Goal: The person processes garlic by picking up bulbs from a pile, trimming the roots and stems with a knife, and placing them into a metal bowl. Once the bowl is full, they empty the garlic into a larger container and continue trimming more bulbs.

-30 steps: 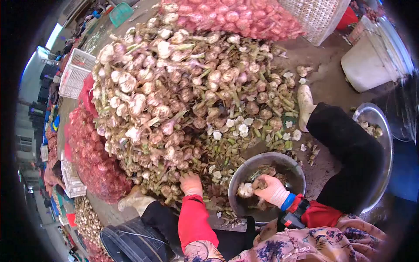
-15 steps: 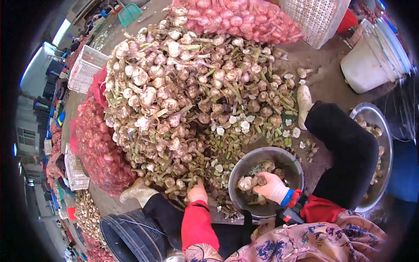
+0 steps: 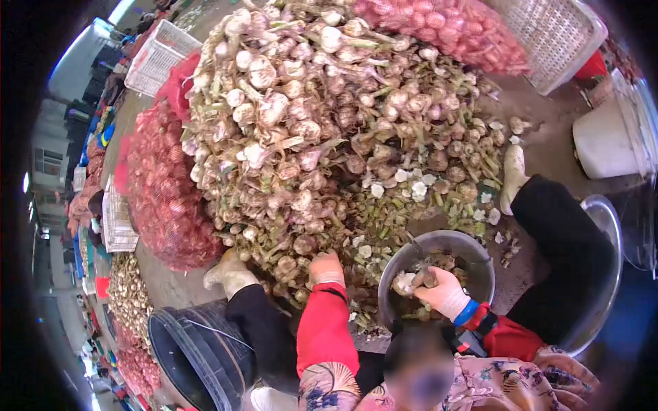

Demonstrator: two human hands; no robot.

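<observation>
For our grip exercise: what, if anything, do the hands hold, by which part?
It cannot be told: right hand beside a garlic bulb, left hand at the garlic pile; grips unclear.

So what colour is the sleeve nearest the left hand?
The sleeve is red there, shown best in the head view.

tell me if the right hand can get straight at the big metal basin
Probably not straight across: the black-trousered right leg appears to lie between the right hand and the metal basin.
</observation>
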